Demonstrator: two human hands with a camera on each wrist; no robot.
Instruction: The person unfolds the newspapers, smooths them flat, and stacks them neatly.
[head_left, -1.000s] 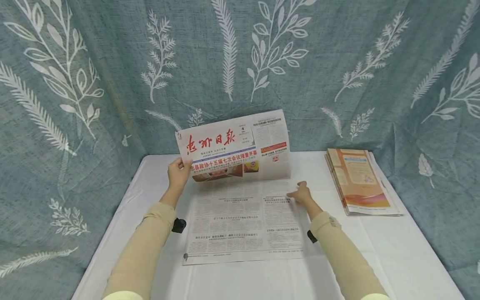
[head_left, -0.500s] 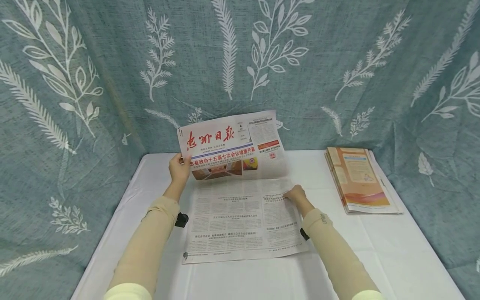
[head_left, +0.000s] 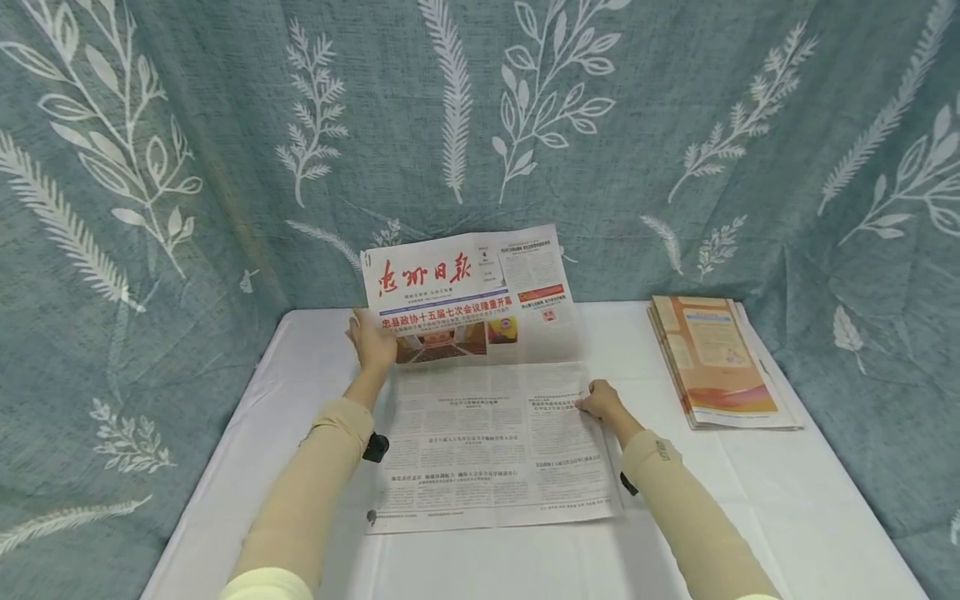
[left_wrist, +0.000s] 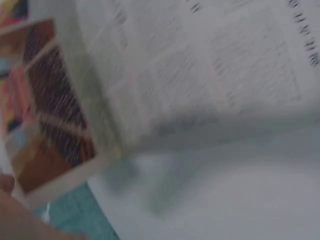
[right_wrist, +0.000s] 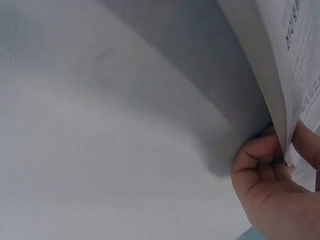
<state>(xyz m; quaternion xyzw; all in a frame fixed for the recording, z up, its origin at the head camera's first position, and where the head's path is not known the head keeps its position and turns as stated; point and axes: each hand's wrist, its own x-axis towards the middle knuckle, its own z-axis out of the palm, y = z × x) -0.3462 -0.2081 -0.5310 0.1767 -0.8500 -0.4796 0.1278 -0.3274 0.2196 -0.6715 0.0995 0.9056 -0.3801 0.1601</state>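
A newspaper (head_left: 465,450) with a red-lettered masthead lies on the white table. Its lower half is flat toward the front, while its far half stands tilted up against the curtain. My left hand (head_left: 372,342) is at the lower left edge of the raised half, fingers extended upward and partly overlapping the paper. In the left wrist view, the left hand (left_wrist: 22,220) appears only at the corner, beside the printed photo. My right hand (head_left: 603,402) pinches the newspaper's right edge. In the right wrist view, thumb and curled fingers (right_wrist: 247,165) grip that edge, lifted off the tablecloth.
A stack of folded papers with an orange cover (head_left: 720,358) sits on the right of the white-covered table (head_left: 750,500). A green-grey curtain (head_left: 480,125) with white leaf patterns hangs behind the table and along both sides.
My left hand has shifted right from its pinch on the raised half's left edge, and its fingers have spread. My right hand first reached over the right side and now pinches its edge.
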